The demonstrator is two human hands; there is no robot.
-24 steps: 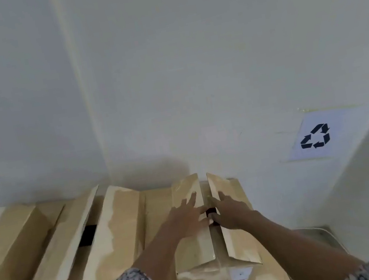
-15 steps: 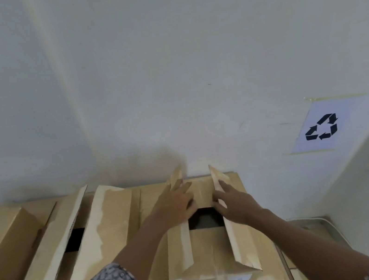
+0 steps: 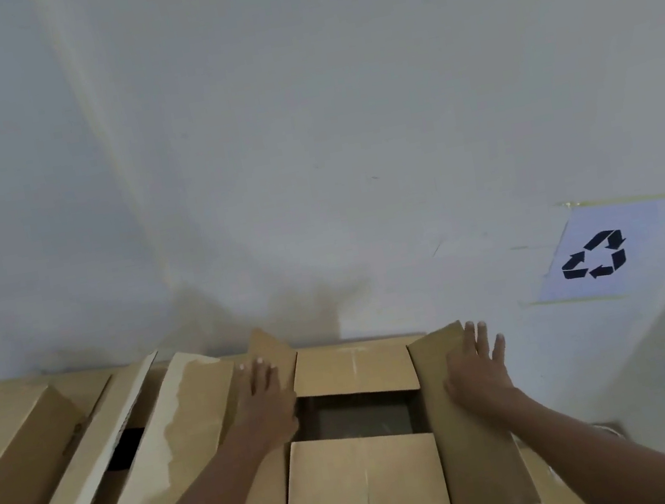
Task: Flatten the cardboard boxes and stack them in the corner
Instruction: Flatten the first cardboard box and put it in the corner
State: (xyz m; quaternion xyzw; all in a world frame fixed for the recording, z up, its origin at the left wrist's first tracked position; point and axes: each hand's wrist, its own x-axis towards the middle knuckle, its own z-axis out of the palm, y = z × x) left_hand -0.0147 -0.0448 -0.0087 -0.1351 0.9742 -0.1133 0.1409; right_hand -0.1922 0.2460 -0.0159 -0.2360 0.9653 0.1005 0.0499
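Observation:
A brown cardboard box (image 3: 362, 480) stands in front of me with its top flaps spread apart and a dark opening (image 3: 358, 417) in the middle. My left hand (image 3: 265, 399) lies flat on the left long flap (image 3: 271, 356), pressing it outward. My right hand (image 3: 478, 368) lies flat on the right long flap (image 3: 472, 439), fingers spread. The two short flaps, far (image 3: 352, 367) and near, lie inward over the box. Neither hand grips anything.
More cardboard boxes stand to the left: one with raised flaps (image 3: 142, 442) and a closed one (image 3: 8, 455) at the far left. A white wall rises behind. A paper sheet with a recycling symbol (image 3: 595, 256) is taped near the right corner.
Both hands have moved apart and pushed the two long flaps from nearly upright to folded outward. The box's opening and short flaps now show.

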